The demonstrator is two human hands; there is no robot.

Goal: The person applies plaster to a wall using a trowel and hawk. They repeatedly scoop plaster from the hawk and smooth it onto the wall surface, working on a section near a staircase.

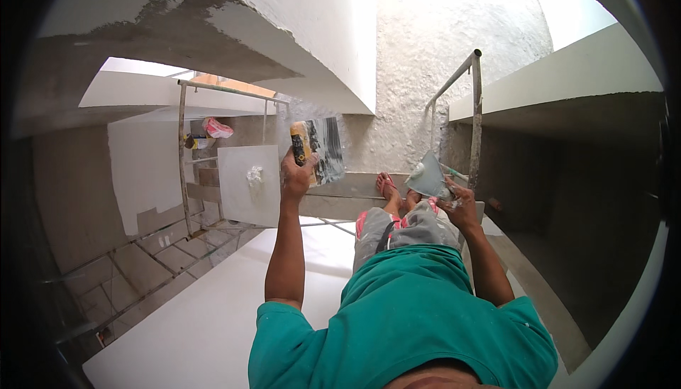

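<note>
My left hand [296, 176] is closed round the yellow and black handle of a plastering trowel [328, 153], raised in front of me. White compound streaks its wide, dark blade. Lower and to the right, my right hand [462, 209] grips a putty knife [426, 178]. Its broad blade flares out to the left and carries white compound, with a thicker lump at the left side. My right fingers hide most of its handle. The two blades are apart from each other.
Scaffold rails stand at the left [183, 155] and right [476, 119]. My sandalled feet [387, 187] rest on a plank [340, 184]. Left of it lies a pale board [248, 194] with a dab of compound. A pink-and-white bag [218, 128] sits beyond. A partly coated beam [213, 27] hangs overhead.
</note>
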